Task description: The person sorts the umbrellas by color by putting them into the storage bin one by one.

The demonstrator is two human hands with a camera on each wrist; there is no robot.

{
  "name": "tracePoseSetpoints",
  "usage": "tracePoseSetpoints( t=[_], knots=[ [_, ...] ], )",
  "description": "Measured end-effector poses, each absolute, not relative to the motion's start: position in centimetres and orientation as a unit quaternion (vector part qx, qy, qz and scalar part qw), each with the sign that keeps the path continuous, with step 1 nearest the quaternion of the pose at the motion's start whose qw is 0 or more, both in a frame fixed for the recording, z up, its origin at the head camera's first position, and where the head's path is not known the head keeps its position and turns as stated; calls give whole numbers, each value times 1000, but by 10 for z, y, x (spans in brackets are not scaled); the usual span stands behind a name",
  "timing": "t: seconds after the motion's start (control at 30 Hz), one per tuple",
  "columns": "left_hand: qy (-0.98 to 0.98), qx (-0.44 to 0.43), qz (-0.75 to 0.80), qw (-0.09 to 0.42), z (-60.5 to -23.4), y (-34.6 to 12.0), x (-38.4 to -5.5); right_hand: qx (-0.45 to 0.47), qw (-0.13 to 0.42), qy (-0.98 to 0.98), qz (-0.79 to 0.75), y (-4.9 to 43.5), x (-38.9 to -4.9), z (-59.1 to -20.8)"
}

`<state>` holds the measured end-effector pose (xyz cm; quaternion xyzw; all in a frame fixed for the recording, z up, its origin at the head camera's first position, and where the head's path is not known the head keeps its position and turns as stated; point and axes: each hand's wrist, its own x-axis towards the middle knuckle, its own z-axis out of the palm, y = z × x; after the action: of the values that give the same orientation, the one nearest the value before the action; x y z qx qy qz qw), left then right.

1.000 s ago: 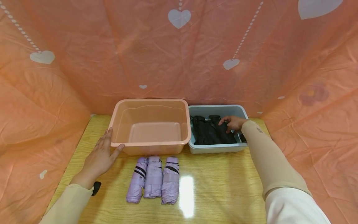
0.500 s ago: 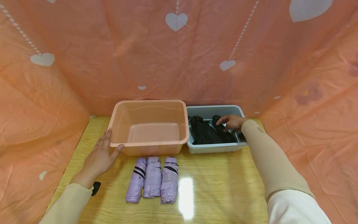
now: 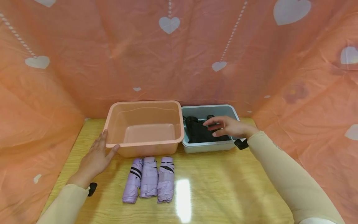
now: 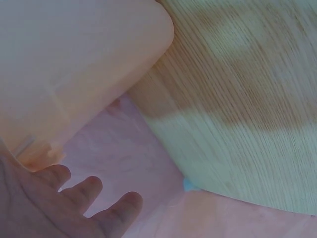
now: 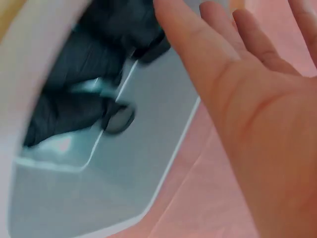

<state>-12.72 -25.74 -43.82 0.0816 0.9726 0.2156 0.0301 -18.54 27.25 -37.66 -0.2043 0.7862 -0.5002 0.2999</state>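
My left hand (image 3: 93, 160), fingers straight, rests against the front left corner of a peach plastic basin (image 3: 148, 144); nothing lies inside that basin. In the left wrist view, my fingertips (image 4: 121, 210) spread beside its wall. My right hand (image 3: 230, 128) hovers over a grey-blue bin (image 3: 209, 147) with loosely extended fingers and holds nothing. Several black folded umbrellas (image 3: 197, 132) lie in this bin, partly hidden by the hand. From the right wrist, the rounded end of one black umbrella (image 5: 69, 116) shows below the palm (image 5: 267, 134).
Three lilac folded umbrellas, a left one (image 3: 132, 182), a middle one (image 3: 149, 179) and a right one (image 3: 166, 180), lie side by side before the basin. Orange sheeting (image 3: 134, 56) with hearts encloses the wooden table (image 3: 223, 186) at the back and sides.
My right hand has drawn up from among the black umbrellas and back toward the bin's front right, its fingers loosened. The left hand stays at the basin. The head view has shifted slightly right.
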Motion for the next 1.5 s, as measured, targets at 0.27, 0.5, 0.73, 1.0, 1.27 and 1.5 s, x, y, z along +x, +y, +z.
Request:
tracePoseSetpoints(
  t=[0.27,0.5,0.73,1.0,1.27,1.5],
  knots=[
    [971,86,223,19,-440,-259,-128,-286,290,756,-513,247,-126,-390],
    [972,86,220,18,-440,-258,-128,-284,257,751,-538,220,-96,-415],
    [972,84,217,23,-441,-260,-128,-277,240,754,-546,200,-82,-431],
    [972,81,217,26,-439,-259,-127,-283,172,794,-510,209,-75,-441],
    [974,75,212,38,-437,-258,-128,-224,54,842,-487,258,-75,-441],
    [973,80,215,27,-439,-258,-128,-86,-134,894,-419,305,-86,-452]
  ],
)
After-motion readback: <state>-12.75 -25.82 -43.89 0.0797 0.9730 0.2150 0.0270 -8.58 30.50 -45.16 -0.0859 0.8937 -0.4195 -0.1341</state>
